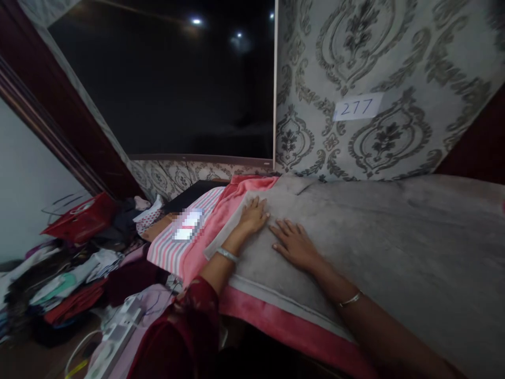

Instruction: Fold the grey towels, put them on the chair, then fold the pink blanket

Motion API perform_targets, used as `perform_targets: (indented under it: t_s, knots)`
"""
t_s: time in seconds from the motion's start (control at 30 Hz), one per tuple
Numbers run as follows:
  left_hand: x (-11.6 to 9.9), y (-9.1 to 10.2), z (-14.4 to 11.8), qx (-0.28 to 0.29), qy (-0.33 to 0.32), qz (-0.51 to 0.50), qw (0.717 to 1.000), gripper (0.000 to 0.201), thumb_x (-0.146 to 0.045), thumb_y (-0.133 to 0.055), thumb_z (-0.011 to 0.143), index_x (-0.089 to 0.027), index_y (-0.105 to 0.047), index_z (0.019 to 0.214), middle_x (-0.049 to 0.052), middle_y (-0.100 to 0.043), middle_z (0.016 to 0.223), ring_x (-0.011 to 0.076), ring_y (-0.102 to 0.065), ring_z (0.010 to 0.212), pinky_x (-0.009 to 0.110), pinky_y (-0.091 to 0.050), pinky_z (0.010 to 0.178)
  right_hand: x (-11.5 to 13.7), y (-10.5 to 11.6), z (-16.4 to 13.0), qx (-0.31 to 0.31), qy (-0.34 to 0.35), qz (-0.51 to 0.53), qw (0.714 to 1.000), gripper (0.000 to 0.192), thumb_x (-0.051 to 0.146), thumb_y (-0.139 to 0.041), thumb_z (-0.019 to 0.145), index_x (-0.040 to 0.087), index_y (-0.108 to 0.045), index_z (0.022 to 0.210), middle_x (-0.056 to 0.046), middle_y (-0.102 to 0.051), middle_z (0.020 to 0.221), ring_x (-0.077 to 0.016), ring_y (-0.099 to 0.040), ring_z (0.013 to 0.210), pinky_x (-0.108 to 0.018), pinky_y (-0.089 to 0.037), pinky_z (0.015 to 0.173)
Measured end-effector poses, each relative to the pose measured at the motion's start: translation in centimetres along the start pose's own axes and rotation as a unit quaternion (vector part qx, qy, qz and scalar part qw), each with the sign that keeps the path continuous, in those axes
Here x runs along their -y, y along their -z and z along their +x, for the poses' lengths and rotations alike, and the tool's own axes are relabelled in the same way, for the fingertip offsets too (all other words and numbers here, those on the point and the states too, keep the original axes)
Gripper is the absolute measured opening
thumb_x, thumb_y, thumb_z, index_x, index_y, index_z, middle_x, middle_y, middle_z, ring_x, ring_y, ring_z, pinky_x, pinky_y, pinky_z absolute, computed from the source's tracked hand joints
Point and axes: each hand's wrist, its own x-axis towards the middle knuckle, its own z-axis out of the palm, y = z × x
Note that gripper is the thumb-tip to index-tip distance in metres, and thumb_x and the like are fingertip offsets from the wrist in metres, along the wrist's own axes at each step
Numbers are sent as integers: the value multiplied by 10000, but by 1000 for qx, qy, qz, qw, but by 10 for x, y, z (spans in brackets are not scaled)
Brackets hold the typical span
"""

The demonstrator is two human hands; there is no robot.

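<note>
A grey plush cloth (pixel 379 237) is spread over the surface before me. My left hand (pixel 252 217) lies on it near its left edge, palm down with the fingers stretched forward. Close by on the right, my right hand (pixel 294 243) rests flat on the same cloth, fingers spread. Neither hand holds anything. From under the grey cloth a pink cloth (pixel 215 221) shows along the left and front edges. Left of that is a striped pink, grey and white cloth (pixel 165 252), with a blurred bright phone-like object (pixel 189 225) on top.
A large dark screen (pixel 177 89) is behind, beside patterned wallpaper (pixel 307 47) bearing a paper marked 277 (pixel 358 107). Heaped clothes (pixel 79 284), a red bag (pixel 84 216) and a white power strip (pixel 118 337) with a cord are at the left.
</note>
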Motion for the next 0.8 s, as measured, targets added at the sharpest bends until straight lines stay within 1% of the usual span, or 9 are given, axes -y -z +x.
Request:
perform_targets:
  t_s: [0.03,0.1,0.27,0.4,0.5,0.57,0.67,0.73,0.8]
  knots:
    - [2,-2,8,8,19,7,1000,628,-419,-425,999,-215,-317,1583,123,-194,1690,301,-175,1560,535,-243,1232,1,1,0,1,-2,5,1000,606,503,-394,1027,274,-363,1588,-107,-270,1663,-341,-215,1529,-601,-200,1198]
    - [8,-10,16,12,41,18,999,612,-454,-395,1006,-234,-343,1575,121,-220,1684,322,-184,1556,573,-234,1222,1,2,0,1,-6,13,1000,599,498,-403,1026,272,-379,1580,-104,-273,1662,-335,-210,1532,-595,-189,1204]
    - [20,-33,16,-19,45,46,998,603,-496,-341,1012,-256,-376,1564,108,-292,1665,330,-236,1540,566,-228,1221,0,1,1,-2,-1,29,1000,609,499,-425,1017,269,-383,1579,-97,-264,1665,-332,-193,1537,-588,-165,1213]
    - [22,-36,17,-29,36,51,998,601,-504,-345,1007,-270,-388,1559,101,-308,1661,338,-261,1530,556,-247,1214,0,0,1,8,-5,39,999,619,513,-421,1012,290,-366,1586,-89,-250,1670,-328,-187,1540,-597,-164,1209]
    - [23,-36,19,-30,36,52,998,606,-507,-341,1007,-268,-386,1562,104,-306,1661,341,-259,1530,553,-247,1215,-4,7,9,27,-6,40,999,623,491,-411,1015,284,-337,1598,-98,-250,1669,-310,-203,1538,-579,-186,1210]
    - [24,-36,20,-30,36,53,998,609,-518,-332,1007,-273,-386,1562,104,-311,1659,338,-260,1530,552,-252,1213,-15,16,19,28,-29,26,999,608,471,-394,1019,289,-341,1596,-102,-255,1667,-313,-228,1531,-583,-218,1198]
    - [24,-36,21,-32,34,51,998,633,-566,-321,999,-285,-381,1564,100,-313,1659,337,-259,1531,554,-255,1211,-46,27,35,-12,-94,-25,995,601,479,-349,1022,290,-353,1592,-119,-244,1668,-358,-245,1519,-649,-242,1162]
    - [24,-36,21,-27,38,49,998,661,-597,-321,991,-278,-373,1568,107,-298,1664,342,-246,1535,552,-248,1214,-69,28,39,-39,-138,-61,988,616,509,-313,1023,274,-357,1590,-135,-247,1665,-375,-232,1519,-686,-227,1150]
    - [24,-36,21,-22,45,47,998,681,-609,-329,986,-264,-371,1571,126,-278,1668,349,-240,1536,539,-246,1215,-88,23,39,-44,-181,-73,980,631,544,-277,1025,267,-367,1585,-134,-259,1662,-368,-224,1523,-687,-225,1149]
